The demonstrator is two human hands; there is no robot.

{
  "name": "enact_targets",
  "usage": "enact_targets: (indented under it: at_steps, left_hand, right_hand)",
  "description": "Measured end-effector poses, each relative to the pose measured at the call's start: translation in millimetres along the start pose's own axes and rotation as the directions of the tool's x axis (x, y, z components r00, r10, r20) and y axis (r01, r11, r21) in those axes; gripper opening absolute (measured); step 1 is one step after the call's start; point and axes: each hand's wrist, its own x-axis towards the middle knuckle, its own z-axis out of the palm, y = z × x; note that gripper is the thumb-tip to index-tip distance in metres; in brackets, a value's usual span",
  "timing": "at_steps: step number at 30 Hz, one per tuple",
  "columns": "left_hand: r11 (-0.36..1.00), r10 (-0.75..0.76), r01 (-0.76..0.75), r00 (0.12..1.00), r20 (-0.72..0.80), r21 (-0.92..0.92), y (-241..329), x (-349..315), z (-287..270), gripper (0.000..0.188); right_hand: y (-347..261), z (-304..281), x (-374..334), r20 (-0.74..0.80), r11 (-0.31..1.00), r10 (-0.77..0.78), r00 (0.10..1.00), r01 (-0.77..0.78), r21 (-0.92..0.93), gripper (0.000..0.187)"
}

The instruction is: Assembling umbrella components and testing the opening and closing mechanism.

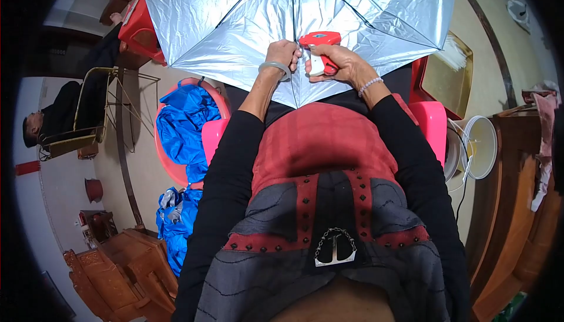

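An open umbrella [200, 28] with a silvery inner side and dark ribs lies spread in front of me and over my lap. My left hand [283, 56] is closed, its fingers pinched together at a rib and the fabric near the umbrella's close edge. Just right of it, my right hand [346, 66] wraps round the handle of a red-and-white tagging gun [320, 39], held over the silver fabric. The gun's tip faces the left hand. What exactly the left fingertips pinch is too small to make out.
On the left, a pink tub [170, 169] holds bunched blue fabric [188, 122], with more blue fabric below it. A gold tray [461, 90] with white strands [450, 55] and a white bucket [483, 146] stand right. A person [64, 110] sits far left.
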Motion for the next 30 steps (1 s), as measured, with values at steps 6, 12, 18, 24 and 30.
enact_targets:
  at_steps: [6, 12, 18, 24, 30]
  left_hand:
    - [0.996, 0.037, -0.041, 0.998, 0.051, 0.077, -2, 1, 0, 0.015]
    - [0.987, 0.077, -0.079, 0.997, 0.018, 0.142, -2, 2, 4, 0.019]
    - [0.963, 0.14, -0.115, 0.986, -0.089, 0.245, -7, 7, 12, 0.021]
    - [0.772, 0.278, -0.176, 0.957, -0.076, 0.611, -18, 33, -4, 0.019]
    - [0.651, 0.117, -0.034, 0.991, -0.057, 0.758, 44, 18, -34, 0.022]
  right_hand:
    - [3, 9, 5, -0.031, 0.996, -0.053, 0.998, 0.051, -0.068, 0.014]
    - [4, 16, 8, -0.18, 0.948, -0.187, 0.966, 0.129, -0.29, 0.013]
    - [2, 27, -4, -0.152, 0.941, -0.24, 0.959, 0.192, -0.277, 0.009]
    - [-4, 38, -7, -0.156, 0.913, -0.217, 0.964, 0.144, -0.381, 0.015]
    - [-46, 38, -42, -0.018, 0.163, -0.71, 0.704, 0.14, -0.977, 0.035]
